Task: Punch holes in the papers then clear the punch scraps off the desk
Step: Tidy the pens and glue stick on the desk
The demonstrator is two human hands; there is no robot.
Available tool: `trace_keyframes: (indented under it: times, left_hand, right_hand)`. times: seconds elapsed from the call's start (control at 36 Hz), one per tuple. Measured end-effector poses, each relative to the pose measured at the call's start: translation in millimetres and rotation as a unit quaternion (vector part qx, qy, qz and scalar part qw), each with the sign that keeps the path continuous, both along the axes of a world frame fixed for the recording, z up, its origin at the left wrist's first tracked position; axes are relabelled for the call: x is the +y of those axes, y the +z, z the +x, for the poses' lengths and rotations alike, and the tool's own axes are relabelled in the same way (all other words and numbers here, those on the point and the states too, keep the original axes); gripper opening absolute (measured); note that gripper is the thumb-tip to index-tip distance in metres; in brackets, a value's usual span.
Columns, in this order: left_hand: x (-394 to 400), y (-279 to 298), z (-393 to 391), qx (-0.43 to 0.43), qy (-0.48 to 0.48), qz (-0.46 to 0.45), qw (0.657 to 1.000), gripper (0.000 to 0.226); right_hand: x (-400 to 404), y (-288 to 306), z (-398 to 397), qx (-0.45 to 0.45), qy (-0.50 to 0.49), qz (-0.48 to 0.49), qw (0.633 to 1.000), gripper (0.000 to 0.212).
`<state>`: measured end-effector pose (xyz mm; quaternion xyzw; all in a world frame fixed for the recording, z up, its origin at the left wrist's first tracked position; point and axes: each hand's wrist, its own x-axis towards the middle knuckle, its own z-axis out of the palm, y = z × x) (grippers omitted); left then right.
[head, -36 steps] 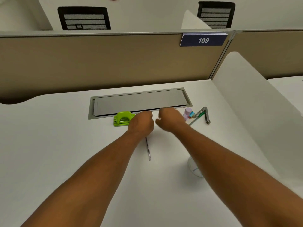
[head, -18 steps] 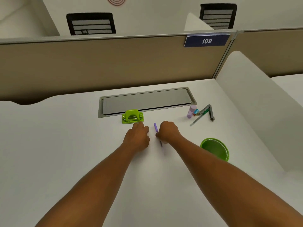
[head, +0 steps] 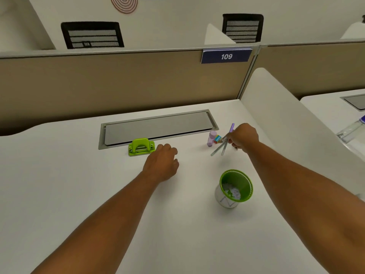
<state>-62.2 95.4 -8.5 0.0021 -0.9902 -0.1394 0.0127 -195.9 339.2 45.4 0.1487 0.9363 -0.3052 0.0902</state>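
Observation:
A lime-green hole punch point(head: 140, 146) sits on the white desk point(head: 59, 184) just in front of the grey cable hatch. My left hand point(head: 162, 162) rests on the desk to its right, fingers curled, holding nothing I can see. My right hand point(head: 242, 137) is raised at the desk's right side, shut on a purple-capped pen point(head: 231, 127) that points up. A small green cup point(head: 235, 187) with paper scraps inside stands near the right forearm. No sheets of paper are visible.
A lilac glue stick point(head: 211, 138), a small eraser point(head: 217, 139) and translucent rulers point(head: 219, 148) lie by my right hand. A white side divider point(head: 286, 115) bounds the desk on the right; a beige partition runs along the back. A plastic bottle point(head: 350, 131) lies on the neighbouring desk.
My right hand lifted the pen from the desk centre and carried it right toward the stationery. The left hand stayed near the punch. The view pulled back, showing the green cup.

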Motion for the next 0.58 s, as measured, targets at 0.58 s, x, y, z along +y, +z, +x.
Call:
trace_keyframes:
  times: [0.58]
  left_hand:
    - [20,19,-8,-0.003,-0.009,-0.018,1.000,0.041]
  right_hand:
    - [-8,-16,15,0.088,0.107,0.102,0.985,0.021]
